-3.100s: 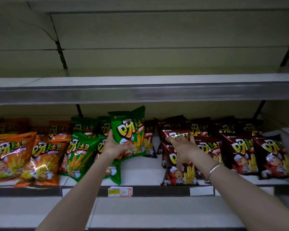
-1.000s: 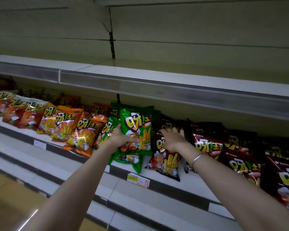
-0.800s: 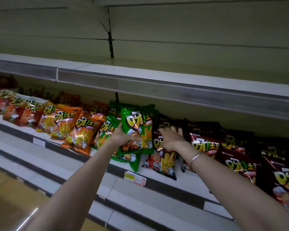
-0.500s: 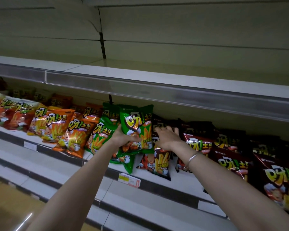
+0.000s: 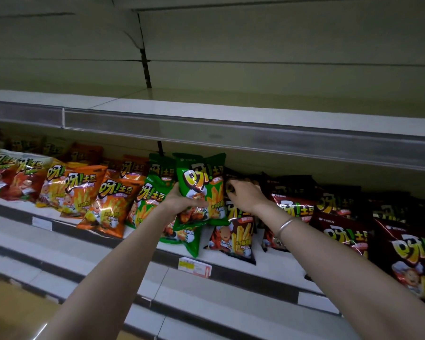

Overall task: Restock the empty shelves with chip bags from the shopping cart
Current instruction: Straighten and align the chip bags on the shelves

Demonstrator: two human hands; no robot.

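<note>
My left hand (image 5: pixel 182 201) grips a green chip bag (image 5: pixel 201 185) by its lower left side and holds it upright above the middle shelf (image 5: pixel 275 267). Another green bag (image 5: pixel 182 238) leans below it, and more green bags (image 5: pixel 155 190) stand to the left. My right hand (image 5: pixel 243 195), with a bangle on the wrist, curls its fingers over the top of a dark brown chip bag (image 5: pixel 233 236) right beside the green one. The cart is out of view.
Orange bags (image 5: pixel 108 204) and red bags (image 5: pixel 8 175) fill the shelf to the left, dark brown bags (image 5: pixel 349 231) to the right. The upper shelf (image 5: pixel 231 111) holds nothing. A price tag (image 5: pixel 194 266) sits on the shelf edge. Lower shelves (image 5: pixel 206 303) run below.
The view has shifted slightly. My right hand has closed its fingers onto the top of the brown bag. My left hand keeps the green bag in nearly the same place.
</note>
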